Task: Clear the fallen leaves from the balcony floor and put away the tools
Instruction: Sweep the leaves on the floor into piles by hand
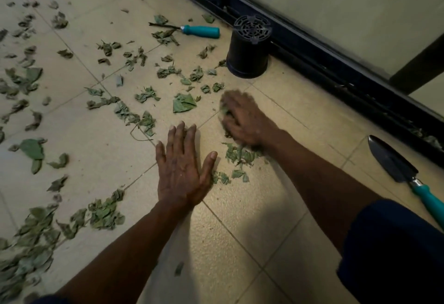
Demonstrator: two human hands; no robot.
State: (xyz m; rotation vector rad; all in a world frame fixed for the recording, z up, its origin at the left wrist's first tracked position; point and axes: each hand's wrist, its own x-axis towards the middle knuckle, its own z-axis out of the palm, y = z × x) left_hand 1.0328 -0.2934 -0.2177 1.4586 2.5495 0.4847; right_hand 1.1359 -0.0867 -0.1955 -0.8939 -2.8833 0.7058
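Dry green leaves lie scattered over the beige tiled floor, thick at the lower left. My left hand lies flat on the tile with fingers spread and straight. My right hand is blurred, palm down on a clump of leaves, fingers bent over some of them. A hand rake with a teal handle lies at the back. A trowel with a dark blade and teal handle lies at the right.
An upturned black plastic pot stands by the dark sliding-door track that runs diagonally along the right. My knee in dark blue cloth fills the lower right corner.
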